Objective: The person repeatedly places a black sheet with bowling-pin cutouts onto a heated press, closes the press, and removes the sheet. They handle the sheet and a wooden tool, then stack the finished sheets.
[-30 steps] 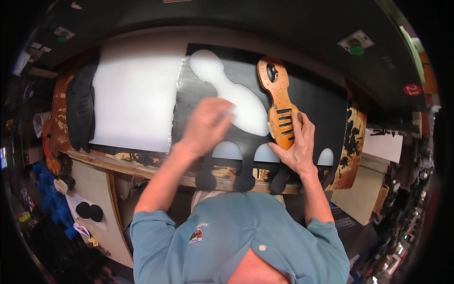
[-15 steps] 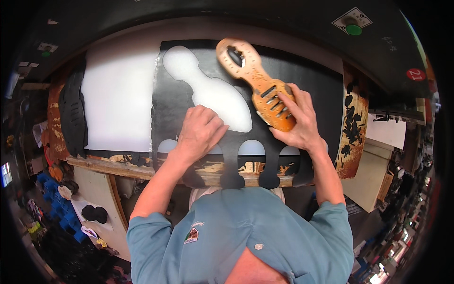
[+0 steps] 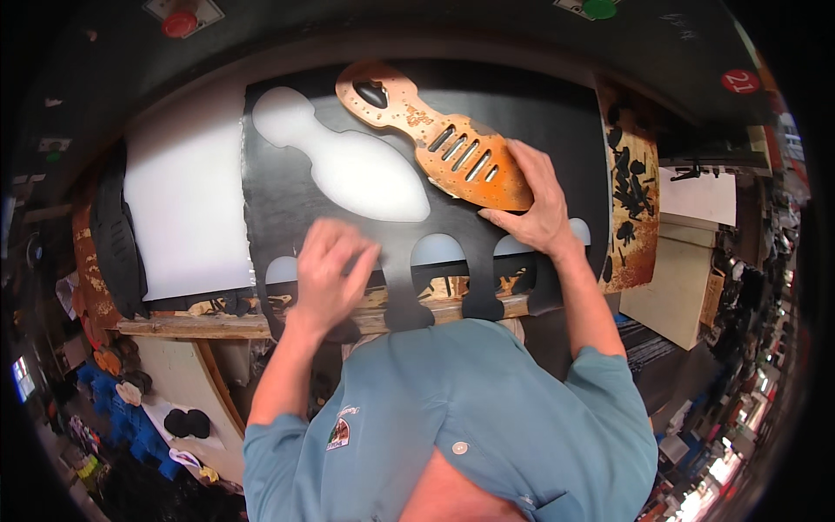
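Note:
An orange-brown cutting die (image 3: 424, 130), sole-shaped with a row of slots and a round end with a hole, rests on a black sheet (image 3: 531, 100). My right hand (image 3: 544, 209) grips its near end, fingers on the right edge and thumb at the lower edge. Left of the die, a cut-out (image 3: 365, 178) of similar outline shows the white surface below. Over the sheet's scalloped near edge is my left hand (image 3: 332, 270), fingers bent and smeared by motion; whether it holds anything I cannot make out.
A white board (image 3: 191, 200) extends left under the sheet, with black offcuts (image 3: 119, 244) beside it. A wooden rail (image 3: 209, 326) runs along the near edge. The dark machine beam above carries a red button (image 3: 180, 23) and a green button (image 3: 600, 8). Blue crates (image 3: 126, 426) stand lower left.
The die has turned flatter and now lies close beside the cut-out, with my right hand still on its near end. My left hand has drawn back from the cut-out toward me.

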Available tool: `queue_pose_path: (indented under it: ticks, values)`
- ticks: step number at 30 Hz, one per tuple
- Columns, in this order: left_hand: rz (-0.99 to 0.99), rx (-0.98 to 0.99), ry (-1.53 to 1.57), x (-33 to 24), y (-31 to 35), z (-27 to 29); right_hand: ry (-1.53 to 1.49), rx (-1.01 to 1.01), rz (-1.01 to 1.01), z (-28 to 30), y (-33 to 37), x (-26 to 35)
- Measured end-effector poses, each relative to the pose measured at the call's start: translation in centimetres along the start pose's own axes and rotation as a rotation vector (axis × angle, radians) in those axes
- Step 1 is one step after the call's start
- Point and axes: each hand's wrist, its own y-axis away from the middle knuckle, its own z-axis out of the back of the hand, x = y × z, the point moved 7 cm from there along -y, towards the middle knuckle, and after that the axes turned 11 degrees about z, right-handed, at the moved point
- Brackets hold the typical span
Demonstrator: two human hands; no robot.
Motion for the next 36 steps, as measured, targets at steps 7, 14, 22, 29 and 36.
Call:
queue_pose_path:
  ticks: [7,14,22,29,36]
  values:
    - [0.046,0.037,-0.04,-2.9,7.4,-2.8,0.088,-0.099,-0.019,-0.5,2.0,-0.4]
    - [0.006,-0.056,-0.195,-1.9,8.3,-3.7,-0.095,-0.494,-0.148,5.2,1.3,0.8]
    - [-0.023,-0.17,-0.194,-1.7,9.1,-2.7,0.05,-0.542,0.056,10.4,-0.3,5.2]
    - [0.101,-0.17,-0.226,-0.8,8.7,-3.1,0.153,-0.355,-0.305,2.4,14.1,6.0]
    - [0.125,-0.176,-0.243,-1.0,8.9,-3.3,0.271,-0.281,0.05,1.5,13.9,8.0]
